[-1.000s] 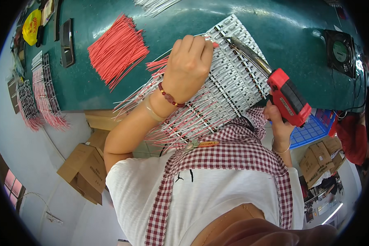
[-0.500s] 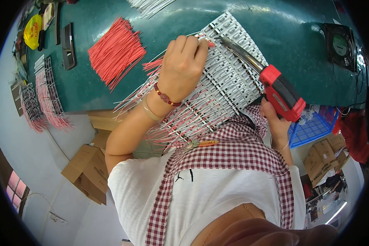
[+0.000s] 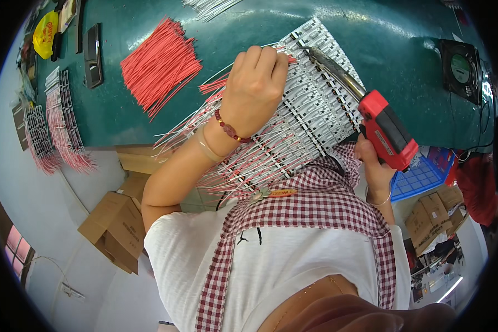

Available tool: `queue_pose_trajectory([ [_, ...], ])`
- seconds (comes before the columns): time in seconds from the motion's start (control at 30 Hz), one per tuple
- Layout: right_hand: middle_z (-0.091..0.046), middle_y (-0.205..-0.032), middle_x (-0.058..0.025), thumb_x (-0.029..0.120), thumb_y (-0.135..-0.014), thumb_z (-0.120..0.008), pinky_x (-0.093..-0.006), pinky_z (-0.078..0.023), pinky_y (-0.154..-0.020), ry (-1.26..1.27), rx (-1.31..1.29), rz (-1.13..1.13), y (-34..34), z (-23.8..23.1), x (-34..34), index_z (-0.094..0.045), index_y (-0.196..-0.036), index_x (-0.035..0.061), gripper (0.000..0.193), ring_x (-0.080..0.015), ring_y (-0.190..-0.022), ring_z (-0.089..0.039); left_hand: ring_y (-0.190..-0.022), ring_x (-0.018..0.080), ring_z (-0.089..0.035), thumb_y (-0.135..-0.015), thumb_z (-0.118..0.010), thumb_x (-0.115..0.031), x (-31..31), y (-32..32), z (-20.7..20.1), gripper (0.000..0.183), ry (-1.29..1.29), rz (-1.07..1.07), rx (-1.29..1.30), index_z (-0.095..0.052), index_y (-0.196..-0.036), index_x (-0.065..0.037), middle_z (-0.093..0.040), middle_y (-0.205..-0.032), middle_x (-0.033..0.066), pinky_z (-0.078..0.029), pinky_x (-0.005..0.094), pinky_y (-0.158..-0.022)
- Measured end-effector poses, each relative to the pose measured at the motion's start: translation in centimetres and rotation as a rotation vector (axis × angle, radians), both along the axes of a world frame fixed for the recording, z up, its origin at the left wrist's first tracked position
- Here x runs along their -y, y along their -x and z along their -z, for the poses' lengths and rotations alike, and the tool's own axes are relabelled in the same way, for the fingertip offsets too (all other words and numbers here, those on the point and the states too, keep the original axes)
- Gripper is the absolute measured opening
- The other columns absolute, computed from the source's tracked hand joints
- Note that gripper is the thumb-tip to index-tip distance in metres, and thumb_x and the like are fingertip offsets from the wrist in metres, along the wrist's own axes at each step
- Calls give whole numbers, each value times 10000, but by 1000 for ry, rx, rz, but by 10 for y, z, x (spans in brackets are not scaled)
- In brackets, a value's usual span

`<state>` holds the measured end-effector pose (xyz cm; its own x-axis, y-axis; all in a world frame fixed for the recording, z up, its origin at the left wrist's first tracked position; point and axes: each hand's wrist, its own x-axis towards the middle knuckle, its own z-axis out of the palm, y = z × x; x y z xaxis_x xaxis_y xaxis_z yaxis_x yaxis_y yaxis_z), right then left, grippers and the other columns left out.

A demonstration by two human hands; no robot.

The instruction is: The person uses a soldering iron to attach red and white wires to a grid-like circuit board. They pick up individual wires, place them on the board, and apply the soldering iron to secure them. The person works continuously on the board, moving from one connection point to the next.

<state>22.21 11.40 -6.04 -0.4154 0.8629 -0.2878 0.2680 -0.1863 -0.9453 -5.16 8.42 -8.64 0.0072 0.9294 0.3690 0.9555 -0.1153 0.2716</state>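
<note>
Your left hand (image 3: 254, 91): closed on red wires (image 3: 212, 87), fingertips hidden | your right hand (image 3: 375, 169): round the iron (image 3: 388, 130) | boards (image 3: 314, 108): under your left hand, overhanging the table (image 3: 401, 61); likely light, stiff, brittle, so hold by the rims | wires: likely springy, slippery; pinch near the ends | iron: probably heavier; keep off its shaft (image 3: 349, 84)

Wire pile (image 3: 160, 66) on table (image 3: 409, 72), left of panel (image 3: 321, 91)

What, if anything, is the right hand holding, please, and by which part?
The right hand holds the red tool by its handle end, partly hidden.
</note>
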Motion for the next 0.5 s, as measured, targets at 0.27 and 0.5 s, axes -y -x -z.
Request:
queue_pose_trajectory([
  [0.27,-533,-693,-69,259,-880,-650,-251,-398,-530,-28,-48,-35,3,-1,1,-498,-1209,-47,474,-122,-567,-483,-718,216,-490,-713,-607,-18,-1,0,0,238,14,-11,-48,-634,-949,-12,-477,-775,66,-406,326,-637],
  [0.5,-566,-766,-27,140,-872,-647,-254,-427,-599,36,-71,-13,-9,2,9,-572,-1060,-22,258,-102,-661,-515,-723,217,-490,-700,-594,-23,3,-3,-8,292,-51,31,-41,-639,-988,-5,-486,-791,61,-404,330,-643],
])
